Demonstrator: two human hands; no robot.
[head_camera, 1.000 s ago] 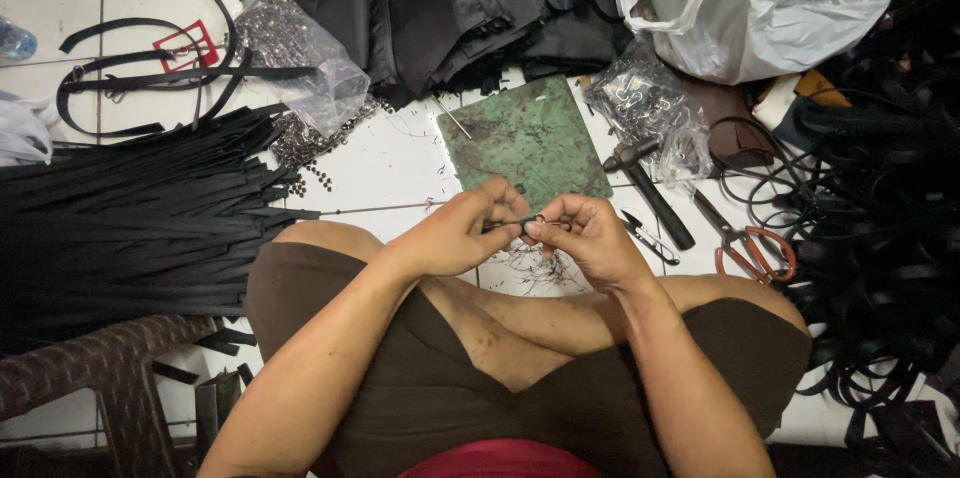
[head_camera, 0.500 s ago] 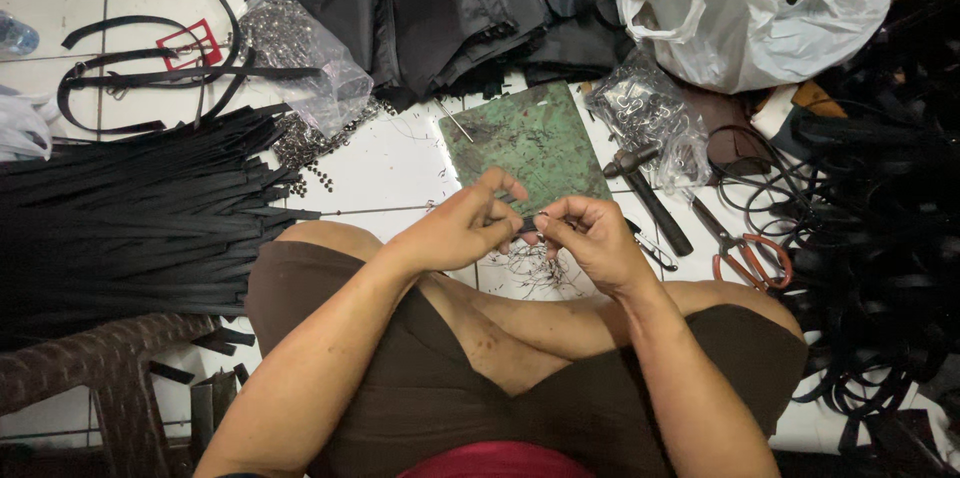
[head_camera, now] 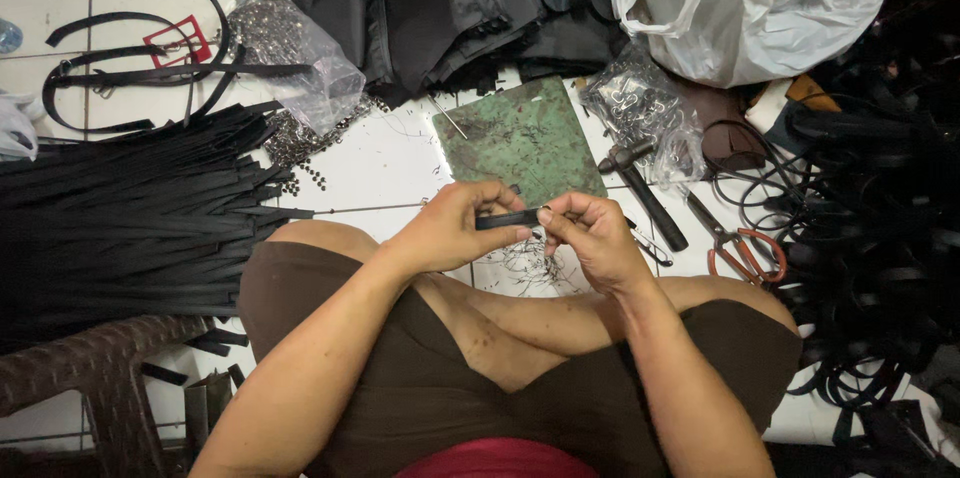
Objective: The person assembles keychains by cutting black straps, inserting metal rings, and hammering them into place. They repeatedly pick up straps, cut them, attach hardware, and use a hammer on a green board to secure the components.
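I read this as fitting a small metal piece onto the black strap (head_camera: 508, 220), pinched between left hand (head_camera: 455, 230) and right hand (head_camera: 598, 238) over my lap; next needs steady alignment.

Hammer (head_camera: 643, 190) left of scissors (head_camera: 742, 248)

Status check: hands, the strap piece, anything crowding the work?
Left hand and right hand pinch short black strap between them. Hammer, scissors lie beside right hand.

Floor workshop, black strap piles (head_camera: 130, 208), hammer (head_camera: 645, 193), scissors (head_camera: 745, 248), bags of metal fittings (head_camera: 290, 48)
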